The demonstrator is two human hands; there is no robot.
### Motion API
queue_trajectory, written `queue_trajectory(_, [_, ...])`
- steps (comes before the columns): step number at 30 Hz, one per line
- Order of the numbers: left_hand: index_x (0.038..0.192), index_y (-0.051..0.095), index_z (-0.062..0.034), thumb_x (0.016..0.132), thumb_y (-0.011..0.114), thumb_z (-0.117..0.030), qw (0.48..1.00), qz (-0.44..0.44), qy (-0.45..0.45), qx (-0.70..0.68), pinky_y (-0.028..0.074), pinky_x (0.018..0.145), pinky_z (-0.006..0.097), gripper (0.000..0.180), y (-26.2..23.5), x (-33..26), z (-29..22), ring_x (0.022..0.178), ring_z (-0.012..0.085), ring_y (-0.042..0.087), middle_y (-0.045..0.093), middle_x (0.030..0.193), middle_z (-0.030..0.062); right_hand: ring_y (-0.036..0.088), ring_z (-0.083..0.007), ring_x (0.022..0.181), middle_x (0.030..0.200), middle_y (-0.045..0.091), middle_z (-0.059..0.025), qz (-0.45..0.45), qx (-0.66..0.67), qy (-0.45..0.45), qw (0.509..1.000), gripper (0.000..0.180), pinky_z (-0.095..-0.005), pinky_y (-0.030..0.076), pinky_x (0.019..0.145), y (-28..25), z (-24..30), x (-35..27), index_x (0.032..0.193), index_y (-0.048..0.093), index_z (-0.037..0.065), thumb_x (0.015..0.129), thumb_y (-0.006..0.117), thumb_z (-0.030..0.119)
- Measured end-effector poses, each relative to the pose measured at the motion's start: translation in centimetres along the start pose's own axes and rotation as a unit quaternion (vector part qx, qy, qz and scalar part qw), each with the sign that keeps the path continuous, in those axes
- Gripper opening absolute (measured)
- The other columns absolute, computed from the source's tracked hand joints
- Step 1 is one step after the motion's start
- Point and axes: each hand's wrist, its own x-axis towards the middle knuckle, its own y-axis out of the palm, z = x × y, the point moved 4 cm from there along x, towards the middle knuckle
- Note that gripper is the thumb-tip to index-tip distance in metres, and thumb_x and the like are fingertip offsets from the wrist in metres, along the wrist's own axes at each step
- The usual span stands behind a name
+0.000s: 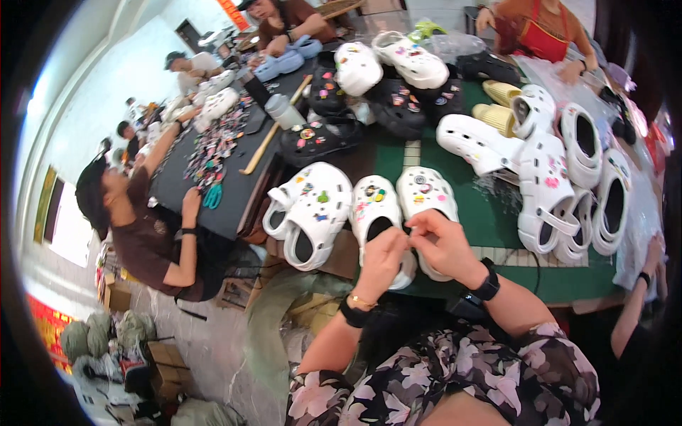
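Observation:
My left hand [384, 261] and my right hand [444, 248] meet in front of me, fingertips pinched close together. Whatever they hold, if anything, is too small to make out. Under them sit two white clogs with colourful charms, a middle clog [374, 201] partly covered by my left hand and a right clog [424, 186] partly covered by my right hand. Just left of these, another white clog [321, 211] has its heel strap turned up and bears green and blue charms. All three toes point away from me.
Black clogs [321, 140] and more white clogs [543, 177] crowd the green table [398, 157]. A grey cup [283, 111] and wooden stick [259, 148] lie leftward, near loose charms [213, 142] and a co-worker in brown [145, 234]. Others sit across. A sack [263, 323] stands below left.

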Motion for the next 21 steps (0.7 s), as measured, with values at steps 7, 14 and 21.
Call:
queue_trajectory(7, [0.081,0.054,0.0031,0.087,0.052,-0.006,0.995,0.061,0.068,0.031,0.042,0.063,0.037,0.011,0.11,0.21,-0.46,0.066,0.0296,0.051,0.051,0.071,0.0154,0.061,-0.0114,0.072,0.078,0.063,-0.0066,-0.023,-0.041,-0.007,0.999,0.021,-0.0252,0.049,0.066,-0.33,-0.14,-0.05,0.104,0.056,0.0,0.084,0.059,-0.005])
queue_trajectory(14, [0.088,0.059,0.0004,0.096,0.054,-0.016,0.999,0.02,0.039,0.011,0.04,0.058,0.027,0.019,0.05,0.0,-0.21,0.063,0.0103,0.047,0.053,0.069,0.0056,0.059,-0.0108,0.069,0.076,0.062,-0.0058,-0.009,-0.048,-0.021,0.999,0.022,-0.0247,0.048,0.064,-0.35,-0.1,0.51,0.106,0.057,0.0,0.084,0.06,-0.003])
queue_trajectory(21, [0.102,0.061,-0.0036,0.093,0.06,-0.011,0.999,-0.033,0.032,-0.028,0.042,0.056,0.022,0.012,-0.21,-0.06,-0.6,0.062,0.0048,0.053,0.058,0.073,0.0001,0.058,-0.0079,0.07,0.076,0.062,-0.0046,-0.009,-0.02,-0.016,1.0,0.023,-0.0227,0.047,0.063,-0.09,-0.45,0.61,0.106,0.057,0.0,0.083,0.061,-0.004])
